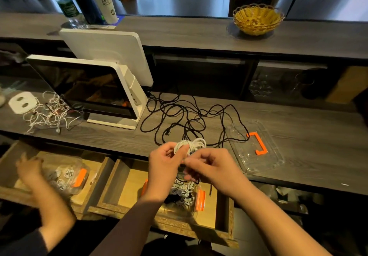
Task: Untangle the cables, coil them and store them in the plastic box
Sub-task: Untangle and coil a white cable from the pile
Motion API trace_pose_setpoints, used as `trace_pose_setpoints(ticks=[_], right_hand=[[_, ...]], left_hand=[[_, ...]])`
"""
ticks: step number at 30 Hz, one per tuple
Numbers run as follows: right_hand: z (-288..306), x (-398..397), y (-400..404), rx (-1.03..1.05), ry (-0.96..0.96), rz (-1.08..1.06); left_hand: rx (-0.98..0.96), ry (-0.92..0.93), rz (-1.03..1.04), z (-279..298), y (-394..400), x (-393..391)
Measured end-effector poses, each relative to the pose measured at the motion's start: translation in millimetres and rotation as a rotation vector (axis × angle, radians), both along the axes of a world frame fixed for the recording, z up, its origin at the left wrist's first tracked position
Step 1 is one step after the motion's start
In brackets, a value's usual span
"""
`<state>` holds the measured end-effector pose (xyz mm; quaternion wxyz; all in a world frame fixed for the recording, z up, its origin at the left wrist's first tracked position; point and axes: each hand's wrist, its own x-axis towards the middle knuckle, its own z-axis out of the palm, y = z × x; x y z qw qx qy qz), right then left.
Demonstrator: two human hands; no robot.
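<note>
White coiled cable sits pinched between your left hand and right hand, above the counter's front edge. Plastic box lies directly below, in the open drawer, equally near both hands. Your fingers hide the cable's free end.

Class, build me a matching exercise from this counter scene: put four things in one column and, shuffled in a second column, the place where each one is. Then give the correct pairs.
Things:
1. white coiled cable
2. black cable
3. clear lid with orange handle
4. yellow wicker basket

Places:
A. on the upper shelf at the back
B. lying flat on the counter at the right
C. held in both hands, left hand and right hand
D. spread loose across the counter's middle

Pairs: 1-C, 2-D, 3-B, 4-A
</note>
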<state>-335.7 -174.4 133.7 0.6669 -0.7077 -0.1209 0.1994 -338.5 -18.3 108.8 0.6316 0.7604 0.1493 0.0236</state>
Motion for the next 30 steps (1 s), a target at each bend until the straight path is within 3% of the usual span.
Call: trace_pose_setpoints(ticks=[2, 4, 7, 10, 13, 19, 23, 30], right_hand=[[6.5, 3.5, -2.6, 0.116, 0.076, -0.007], [9.6, 7.2, -6.6, 0.102, 0.047, 0.006], [13.7, 10.2, -11.6, -0.085, -0.076, -0.009], [18.1, 16.0, -14.3, -0.430, -0.407, -0.064], [18.3, 25.3, -17.3, -0.479, -0.535, -0.125], [16.1, 35.5, -22.4, -0.231, -0.205, -0.244], [13.7, 37.0, -27.3, -0.120, 0.065, -0.136], [3.5, 38.8, -25.4, -0.123, 0.232, -0.077]], left_hand=[[-0.057, 0.064, -0.105, 4.8, -1.6, 0.5], [-0.049, 0.076, -0.169, 7.4, 0.0, 3.4], [0.060, 0.060, -0.279, 12.9, 4.9, 6.0], [0.086, 0.037, -0.423, 20.5, 5.5, 2.5], [0.003, 0.049, -0.455, 26.7, 2.4, -0.5], [0.013, 0.003, -0.521, 31.0, 2.1, -2.8], [0.076, -0.059, -0.529, 31.8, 0.1, -5.1], [0.533, -0.545, -0.494, 13.8, -2.9, -4.4]])
